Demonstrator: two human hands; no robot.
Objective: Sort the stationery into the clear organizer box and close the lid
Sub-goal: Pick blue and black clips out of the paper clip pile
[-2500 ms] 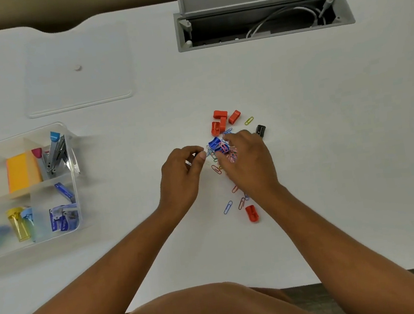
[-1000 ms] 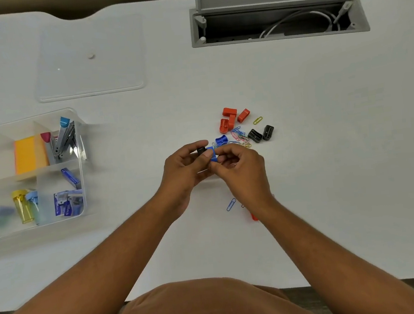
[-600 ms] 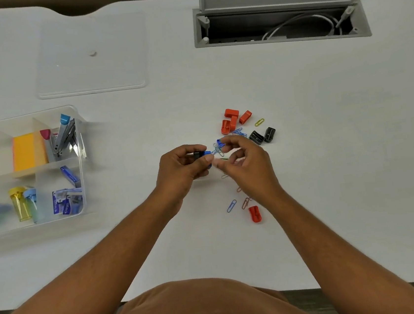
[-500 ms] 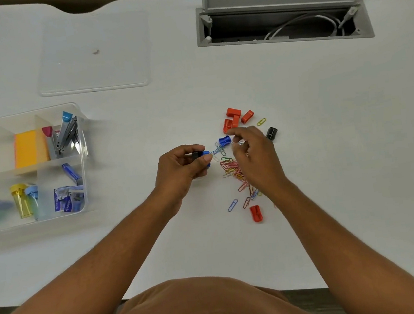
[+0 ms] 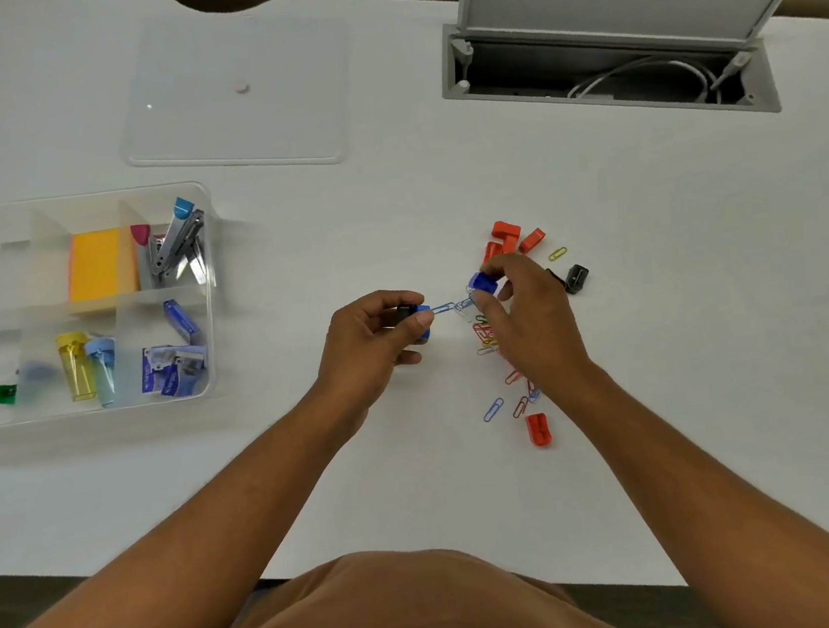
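At far left sits your clear box [image 5: 208, 285], lid off, already holding an orange pad [image 5: 96, 270], staplers in the upper right section, small coloured tubes and blue staple packets in the lower sections. Its lid [image 5: 242, 93] lies flat on the table [image 5: 714, 331] beyond it, well apart from the box, so closing is not yet possible.

Your left hand [image 5: 374, 344] is curled round small clips, one black and one blue [image 5: 420, 315], pinched between thumb and fingers; a blue paper clip [image 5: 442, 308] sticks out from them toward the right. The hand appears to serve as a collecting point, kept close to the pile to spare repeated trips.

Your right hand [image 5: 527, 321] pinches another blue clip [image 5: 482, 283] at the fingertips, raised just above the heap of paper clips [image 5: 487, 331], apparently to pull it free of the tangle.

Further right, red clips [image 5: 507, 236] are bunched behind the hand, a black clip [image 5: 576, 277] lies beside it, and one red clip [image 5: 539, 428] rests alone nearer you.

Judgement: sorting is part done; the heap has still to be carried to the box.
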